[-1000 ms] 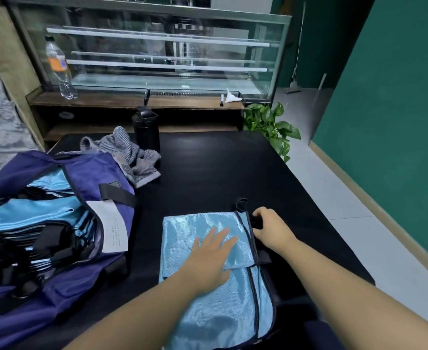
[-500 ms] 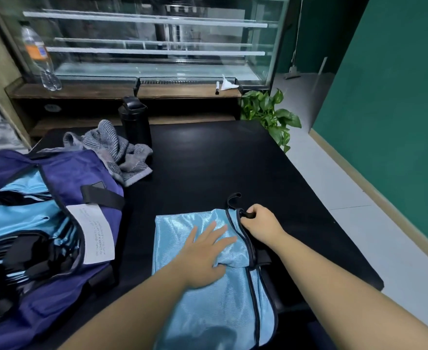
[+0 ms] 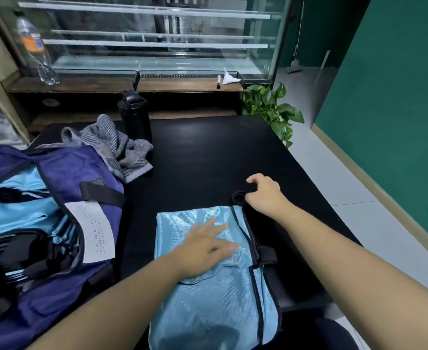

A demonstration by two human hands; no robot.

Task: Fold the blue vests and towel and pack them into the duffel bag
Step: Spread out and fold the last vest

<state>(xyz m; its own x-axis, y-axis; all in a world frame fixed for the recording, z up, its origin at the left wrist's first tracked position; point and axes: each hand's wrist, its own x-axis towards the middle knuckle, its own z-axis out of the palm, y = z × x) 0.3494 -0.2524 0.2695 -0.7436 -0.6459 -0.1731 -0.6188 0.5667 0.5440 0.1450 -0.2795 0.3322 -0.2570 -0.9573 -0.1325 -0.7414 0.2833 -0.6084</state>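
A light blue vest [image 3: 208, 294] with black edging lies folded on the black table [image 3: 208, 152] in front of me. My left hand [image 3: 205, 246] presses flat on its upper half, fingers spread. My right hand [image 3: 264, 194] sits just past the vest's top right corner, fingers curled, pinching the black strap loop [image 3: 238, 198] that stands up there. The purple duffel bag [image 3: 64, 178] lies open at the left with several folded blue vests [image 3: 13, 215] inside. A grey striped towel [image 3: 112, 145] lies crumpled behind the bag.
A black bottle [image 3: 134, 117] stands beside the towel. Behind the table is a wooden shelf [image 3: 182, 85] under a glass display case, with a plastic bottle [image 3: 34, 49] on it. A green plant [image 3: 273, 107] stands at the table's far right corner; the floor drops off to the right.
My right hand has moved farther from me, past the vest's top corner, with its fingers looser. My left hand stays flat on the vest. The view has tilted down slightly.
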